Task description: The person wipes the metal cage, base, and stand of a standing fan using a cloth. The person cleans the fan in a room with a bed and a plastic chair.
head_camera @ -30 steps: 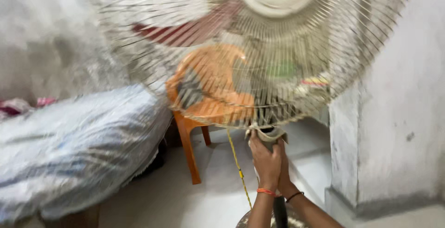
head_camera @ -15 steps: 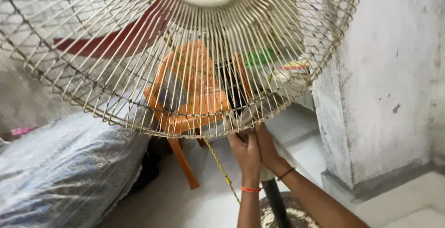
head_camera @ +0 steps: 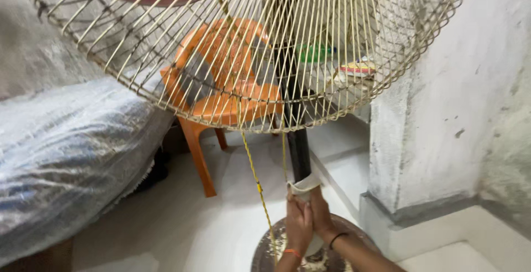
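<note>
A pale cloth (head_camera: 303, 186) is wrapped round the dark pole (head_camera: 298, 149) of a pedestal fan, low down near its round base (head_camera: 265, 252). It is clasped by both hands, the left hand (head_camera: 297, 222) and right hand (head_camera: 321, 212) pressed together around it (fingers curled). Above hangs the wire fan guard (head_camera: 343, 56); a yellow cord (head_camera: 257, 186) dangles beside, and an orange plastic chair (head_camera: 221, 95) stands behind

Green package (head_camera: 313, 52) and flat red-yellow package (head_camera: 357, 69), behind fan grille (head_camera: 166, 73)
</note>
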